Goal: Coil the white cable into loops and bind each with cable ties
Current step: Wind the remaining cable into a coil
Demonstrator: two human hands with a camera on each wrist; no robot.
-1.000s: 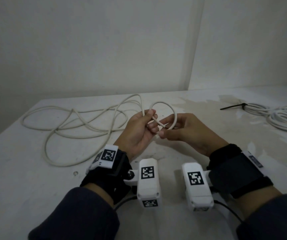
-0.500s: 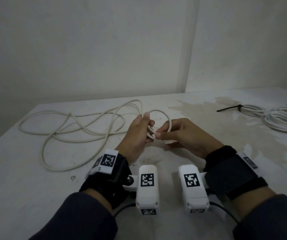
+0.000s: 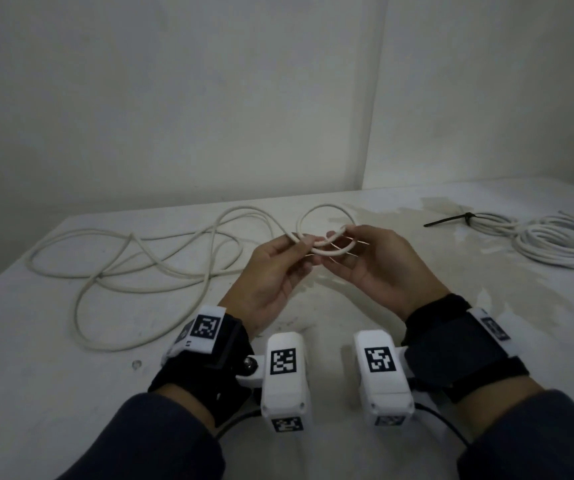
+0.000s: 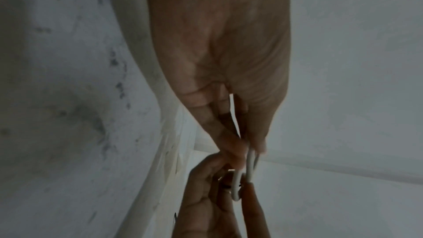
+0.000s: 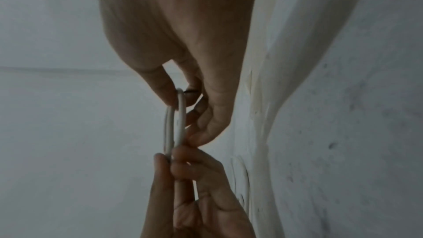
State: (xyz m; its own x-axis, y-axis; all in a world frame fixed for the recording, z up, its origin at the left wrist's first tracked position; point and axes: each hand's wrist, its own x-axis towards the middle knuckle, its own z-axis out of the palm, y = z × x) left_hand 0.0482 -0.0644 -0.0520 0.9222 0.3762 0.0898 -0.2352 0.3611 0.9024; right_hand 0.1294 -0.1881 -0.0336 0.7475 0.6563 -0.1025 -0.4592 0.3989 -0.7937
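White cable (image 3: 329,252), coiled in two small loops, held above the table (image 3: 53,393) between both hands. Pinched at the left side of the loops by left hand (image 3: 271,275), thumb against fingers. Pinched at the right side by right hand (image 3: 379,268), fingers curled around. Beyond the loops to the left, rest of the cable lying loose on the table. Farther right of the loops, a bundled cable (image 3: 552,245) with black tie (image 3: 452,219).

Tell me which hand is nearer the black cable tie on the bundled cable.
Right. The right hand is left of the black cable tie; the left hand is farther left.
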